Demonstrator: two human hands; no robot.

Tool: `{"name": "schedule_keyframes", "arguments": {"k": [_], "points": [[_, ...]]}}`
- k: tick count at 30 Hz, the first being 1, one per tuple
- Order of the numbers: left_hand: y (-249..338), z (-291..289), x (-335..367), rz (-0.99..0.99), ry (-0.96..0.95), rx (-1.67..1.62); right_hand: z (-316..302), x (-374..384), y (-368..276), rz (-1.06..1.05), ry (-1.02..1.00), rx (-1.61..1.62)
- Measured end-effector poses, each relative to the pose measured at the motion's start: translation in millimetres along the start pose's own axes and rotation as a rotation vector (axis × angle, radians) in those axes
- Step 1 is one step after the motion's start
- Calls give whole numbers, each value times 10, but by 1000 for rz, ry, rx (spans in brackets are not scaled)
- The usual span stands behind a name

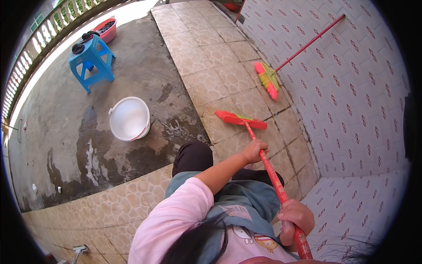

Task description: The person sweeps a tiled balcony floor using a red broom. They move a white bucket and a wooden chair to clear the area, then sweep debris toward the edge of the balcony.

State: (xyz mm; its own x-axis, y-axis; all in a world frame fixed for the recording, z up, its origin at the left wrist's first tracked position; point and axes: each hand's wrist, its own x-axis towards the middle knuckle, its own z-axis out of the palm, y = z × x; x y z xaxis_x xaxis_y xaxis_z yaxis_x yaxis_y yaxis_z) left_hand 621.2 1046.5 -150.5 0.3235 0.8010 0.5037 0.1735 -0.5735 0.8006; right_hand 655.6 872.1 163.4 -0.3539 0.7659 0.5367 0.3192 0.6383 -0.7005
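A long-handled red floor brush [234,119] with some yellow-green on its head is in front of me, the head down at the tan tiled floor. My left hand [255,151] is wrapped round the red pole just above the head. Farther up the pole, close to my body, my right hand [296,218] grips it too. Beyond the brush, a broom [267,80] with pink and yellow bristles leans its red handle against the tiled wall.
A white bucket [129,119] stands on wet concrete to the left. Behind it are a blue plastic stool [93,61] with dark items on top and a pink basin [109,31] holding dark cloth. A patterned tiled wall [351,88] closes the right side; a balustrade [39,42] runs along the far left.
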Motion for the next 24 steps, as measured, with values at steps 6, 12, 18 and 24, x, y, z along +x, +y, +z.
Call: {"name": "schedule_keyframes", "arguments": {"k": [6,12,18,24], "points": [[7,225,-73,11,-91,-117,122,-32,53,-130,-68,-11],[-154,-570,-223,-114,102,156,68,-44,290,-138,-121,220],[-217,-855,-354,-148,147,250,103,-20,339,-100,-179,266],[339,-171,-188,-68,40,33,-218,-65,-139,-48,69,111]]}}
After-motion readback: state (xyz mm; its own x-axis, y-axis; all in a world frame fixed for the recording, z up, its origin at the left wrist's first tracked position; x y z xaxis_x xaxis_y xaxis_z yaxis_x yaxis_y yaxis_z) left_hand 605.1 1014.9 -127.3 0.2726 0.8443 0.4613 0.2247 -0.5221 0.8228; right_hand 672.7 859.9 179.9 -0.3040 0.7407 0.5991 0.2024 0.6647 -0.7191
